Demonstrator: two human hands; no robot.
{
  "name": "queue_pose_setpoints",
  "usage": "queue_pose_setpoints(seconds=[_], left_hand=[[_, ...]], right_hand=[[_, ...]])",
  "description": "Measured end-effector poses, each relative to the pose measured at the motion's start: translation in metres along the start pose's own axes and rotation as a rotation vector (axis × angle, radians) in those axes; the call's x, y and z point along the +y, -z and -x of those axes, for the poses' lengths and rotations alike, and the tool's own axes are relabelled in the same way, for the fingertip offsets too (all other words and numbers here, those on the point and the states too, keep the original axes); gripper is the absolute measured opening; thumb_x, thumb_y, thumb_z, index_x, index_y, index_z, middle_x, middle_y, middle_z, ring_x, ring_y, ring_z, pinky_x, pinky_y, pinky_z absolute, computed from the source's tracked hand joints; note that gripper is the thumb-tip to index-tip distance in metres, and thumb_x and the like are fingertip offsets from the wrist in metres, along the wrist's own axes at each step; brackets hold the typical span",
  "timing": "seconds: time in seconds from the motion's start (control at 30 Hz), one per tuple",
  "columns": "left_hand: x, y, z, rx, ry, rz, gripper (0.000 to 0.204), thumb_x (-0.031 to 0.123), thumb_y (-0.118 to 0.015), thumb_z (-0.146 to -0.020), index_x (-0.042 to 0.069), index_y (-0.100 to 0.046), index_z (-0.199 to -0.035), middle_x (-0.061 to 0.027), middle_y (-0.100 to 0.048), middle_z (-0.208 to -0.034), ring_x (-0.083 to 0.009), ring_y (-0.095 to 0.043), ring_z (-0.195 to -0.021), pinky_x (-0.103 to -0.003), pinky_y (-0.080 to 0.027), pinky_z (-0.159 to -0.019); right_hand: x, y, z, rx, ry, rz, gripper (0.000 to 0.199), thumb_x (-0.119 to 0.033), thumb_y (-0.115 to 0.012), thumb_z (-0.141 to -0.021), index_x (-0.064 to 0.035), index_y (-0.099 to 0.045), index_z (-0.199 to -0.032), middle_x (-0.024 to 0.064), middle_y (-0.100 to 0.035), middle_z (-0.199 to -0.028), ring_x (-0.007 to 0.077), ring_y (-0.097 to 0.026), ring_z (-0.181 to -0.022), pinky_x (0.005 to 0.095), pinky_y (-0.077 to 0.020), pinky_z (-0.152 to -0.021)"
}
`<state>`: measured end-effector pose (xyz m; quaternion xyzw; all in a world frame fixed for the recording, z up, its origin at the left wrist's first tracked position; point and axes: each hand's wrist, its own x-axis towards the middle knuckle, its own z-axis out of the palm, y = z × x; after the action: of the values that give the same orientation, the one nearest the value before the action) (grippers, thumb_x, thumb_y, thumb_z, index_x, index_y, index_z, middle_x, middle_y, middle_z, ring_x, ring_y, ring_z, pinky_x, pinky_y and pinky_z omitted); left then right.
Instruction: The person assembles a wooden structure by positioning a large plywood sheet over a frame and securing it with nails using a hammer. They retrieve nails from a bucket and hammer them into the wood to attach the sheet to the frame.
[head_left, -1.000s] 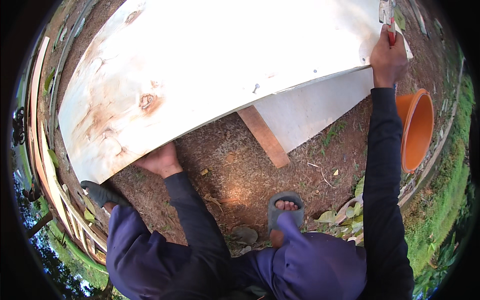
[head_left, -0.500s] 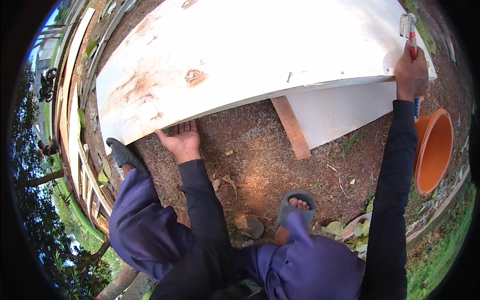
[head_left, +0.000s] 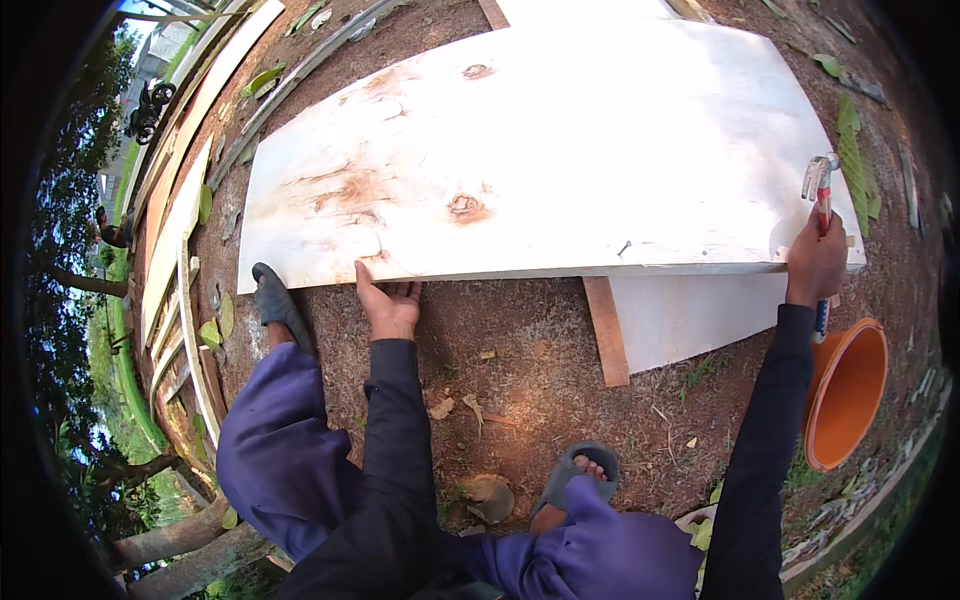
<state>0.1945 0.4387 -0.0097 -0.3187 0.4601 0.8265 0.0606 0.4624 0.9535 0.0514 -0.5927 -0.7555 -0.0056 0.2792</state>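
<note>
A large pale plywood board point(head_left: 560, 150) with brown knot stains lies in front of me. My left hand point(head_left: 390, 308) is closed on its near edge, left of the middle, with the thumb on top and the fingertips hidden underneath. At the near right corner, my right hand point(head_left: 817, 262) grips a claw hammer point(head_left: 821, 182) with a red and blue handle, its head pointing away from me. The hand also rests against the board's edge. A nail point(head_left: 625, 247) leans half-driven near that edge, and another nail head point(head_left: 732, 253) sits almost flush to its right.
Beneath the board, a white panel point(head_left: 690, 315) with a wooden strip point(head_left: 606, 330) juts toward me. An orange bucket point(head_left: 848, 400) lies tipped at the right. Long timber pieces point(head_left: 185, 230) lie at the left. My sandalled left foot point(head_left: 280, 305) touches the board's near left corner.
The view has shifted, so the board sits lower and its far edge shows. My left hand's fingers have gone further under the board's edge. My right hand still holds the hammer.
</note>
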Motion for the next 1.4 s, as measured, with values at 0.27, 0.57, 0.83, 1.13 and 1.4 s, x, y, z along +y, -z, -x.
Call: queue_pose_setpoints(seconds=[0.27,0.57,0.83,1.13,1.4], left_hand=[[0.007,-0.008,-0.042,-0.210,0.067,0.239,0.094,0.079,-0.045,-0.089,0.010,-0.044,-0.153,-0.0154,-0.042,-0.158,-0.0385,-0.040,-0.143,-0.058,-0.030,-0.119],[0.005,-0.012,-0.040,-0.279,-0.013,0.230,0.089,0.072,-0.034,-0.097,0.007,-0.033,-0.159,-0.0162,-0.039,-0.160,-0.0409,-0.039,-0.145,-0.056,-0.032,-0.120],[0.025,0.005,-0.041,-0.162,-0.089,0.168,0.083,0.072,-0.042,-0.096,0.010,-0.044,-0.152,-0.0135,-0.048,-0.152,-0.0372,-0.045,-0.139,-0.057,-0.037,-0.116],[0.065,0.058,-0.090,-0.019,-0.037,0.276,0.090,0.076,-0.054,-0.091,0.014,-0.040,-0.155,-0.0128,-0.042,-0.158,-0.0383,-0.041,-0.142,-0.062,-0.035,-0.115],[0.072,0.055,-0.051,-0.001,0.085,0.081,0.093,0.076,-0.054,-0.091,0.008,-0.037,-0.153,-0.0223,-0.041,-0.153,-0.0407,-0.044,-0.138,-0.060,-0.036,-0.116]], right_hand=[[-0.005,0.009,0.008,-0.010,0.041,-0.108,0.026,-0.032,-0.061,-0.097,-0.0121,-0.071,-0.112,0.0113,-0.072,-0.102,0.0361,-0.069,-0.095,0.0488,-0.0532,-0.080],[0.055,-0.025,0.013,0.204,-0.107,-0.065,0.035,-0.024,-0.061,-0.098,0.0012,-0.064,-0.122,0.0216,-0.068,-0.118,0.0406,-0.067,-0.107,0.0505,-0.0513,-0.093],[0.037,-0.043,0.025,-0.035,-0.216,-0.428,0.038,-0.030,-0.063,-0.098,0.0017,-0.061,-0.118,0.0186,-0.069,-0.102,0.0365,-0.069,-0.096,0.0483,-0.0515,-0.085],[-0.061,-0.083,-0.002,-0.271,0.110,-0.649,0.039,-0.037,-0.063,-0.101,-0.0025,-0.067,-0.118,0.0133,-0.067,-0.089,0.0324,-0.068,-0.089,0.0409,-0.0512,-0.090],[-0.076,-0.009,0.025,-0.545,-0.042,-0.939,0.038,-0.033,-0.061,-0.104,-0.0007,-0.066,-0.123,0.0055,-0.065,-0.085,0.0126,-0.064,-0.069,0.0280,-0.0497,-0.062]])
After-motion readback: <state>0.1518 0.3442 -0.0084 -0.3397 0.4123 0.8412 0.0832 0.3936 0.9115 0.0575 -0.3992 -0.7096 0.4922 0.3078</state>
